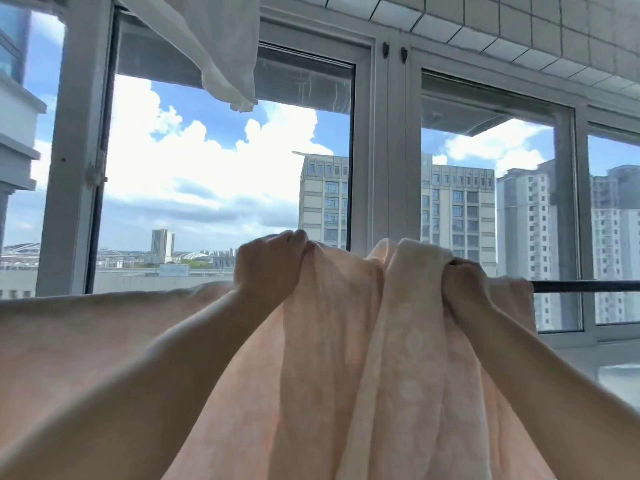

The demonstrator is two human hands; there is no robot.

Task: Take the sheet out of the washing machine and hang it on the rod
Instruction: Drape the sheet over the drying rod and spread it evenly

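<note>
Both the left hand [268, 263] and right hand [462, 280] clench the bunched sheet [363, 341] above the rod [585, 286]; released unevenly, its weight could drag it off.

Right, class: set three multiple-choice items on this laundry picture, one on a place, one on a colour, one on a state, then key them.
1. Where does the bare rod show?
A. right of the right hand
B. left of the left hand
C. above the windows

2. What colour is the sheet?
A. dark blue
B. pale peach
C. green

3. What is the left hand doing?
A. hanging empty
B. gripping bunched sheet
C. pressing flat on glass

Key: 1 A, the dark bar runs to the right edge; 2 B, the cloth is light pinkish-orange; 3 B, fingers curl round a fold.
</note>
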